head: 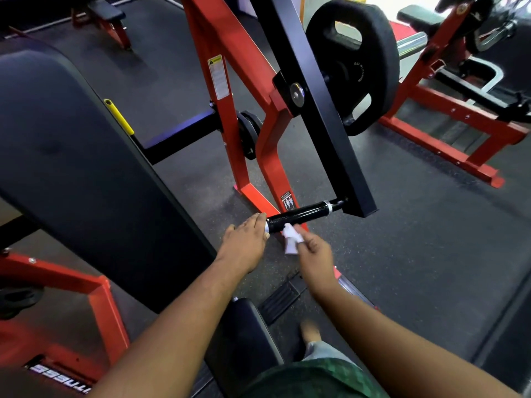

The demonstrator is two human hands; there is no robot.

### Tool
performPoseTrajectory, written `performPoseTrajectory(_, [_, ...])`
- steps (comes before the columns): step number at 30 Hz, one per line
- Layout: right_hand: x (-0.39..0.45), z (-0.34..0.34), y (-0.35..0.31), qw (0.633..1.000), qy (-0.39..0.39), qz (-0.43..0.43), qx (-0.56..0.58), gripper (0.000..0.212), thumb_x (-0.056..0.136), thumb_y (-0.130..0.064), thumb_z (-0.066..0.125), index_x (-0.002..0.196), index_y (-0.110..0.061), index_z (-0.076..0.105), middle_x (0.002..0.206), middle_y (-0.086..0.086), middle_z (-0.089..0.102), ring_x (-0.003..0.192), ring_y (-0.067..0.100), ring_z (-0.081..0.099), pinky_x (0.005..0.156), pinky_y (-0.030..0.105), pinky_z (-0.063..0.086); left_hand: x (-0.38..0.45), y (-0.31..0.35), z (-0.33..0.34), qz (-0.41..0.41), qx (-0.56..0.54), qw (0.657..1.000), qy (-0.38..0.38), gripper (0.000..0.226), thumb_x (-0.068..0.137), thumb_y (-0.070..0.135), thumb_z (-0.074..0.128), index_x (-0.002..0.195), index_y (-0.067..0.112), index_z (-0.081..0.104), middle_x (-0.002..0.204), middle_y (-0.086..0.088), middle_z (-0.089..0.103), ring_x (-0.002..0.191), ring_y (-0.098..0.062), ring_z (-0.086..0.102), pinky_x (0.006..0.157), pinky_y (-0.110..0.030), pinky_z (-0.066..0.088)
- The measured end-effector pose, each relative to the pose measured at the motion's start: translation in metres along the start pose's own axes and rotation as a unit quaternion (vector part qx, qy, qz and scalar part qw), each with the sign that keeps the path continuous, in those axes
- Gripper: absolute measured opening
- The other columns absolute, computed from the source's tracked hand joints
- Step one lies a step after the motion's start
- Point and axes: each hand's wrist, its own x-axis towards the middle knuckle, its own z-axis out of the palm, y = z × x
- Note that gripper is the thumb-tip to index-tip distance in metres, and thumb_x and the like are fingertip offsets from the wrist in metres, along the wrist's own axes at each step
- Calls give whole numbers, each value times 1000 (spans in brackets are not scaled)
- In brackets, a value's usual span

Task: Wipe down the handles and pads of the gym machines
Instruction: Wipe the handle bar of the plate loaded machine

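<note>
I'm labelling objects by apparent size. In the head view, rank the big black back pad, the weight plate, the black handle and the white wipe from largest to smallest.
1. Back pad, though it is nearest the camera.
2. Weight plate.
3. Black handle.
4. White wipe, pinched in the right hand.

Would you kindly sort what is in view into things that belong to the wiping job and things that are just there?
Job: black handle; white wipe, pinched by right hand; left hand on the handle's end; back pad.

Just there: weight plate; yellow lever; warning label; far bench.
</note>
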Motion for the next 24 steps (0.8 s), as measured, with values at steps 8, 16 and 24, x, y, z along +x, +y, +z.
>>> performPoseTrajectory(8, [64,-40,-7,946,46,-69,-312,37,103,-7,45,134,-19,59,136,13,61,119,34,59,95,41,47,-1,2,-2,-2,-4,1000,4,55,112,36,30,161,16,18,168,-4,28,146,-23,42,116,-50,34])
performPoseTrajectory(16, [11,22,-18,943,-94,-219,-232,44,97,5,49,137,-8,62,140,9,60,133,17,54,112,10,30,2,1,2,-11,-10,1000,-4,55,112,38,30,161,16,21,169,-2,28,147,-21,41,114,-49,36])
performPoseTrajectory(24, [80,-42,-19,938,20,-115,-325,47,102,-1,42,141,-21,58,142,3,60,132,21,55,112,38,44,1,3,3,-15,-6,1000,-6,56,112,39,30,162,16,17,168,-3,28,146,-22,42,112,-48,39])
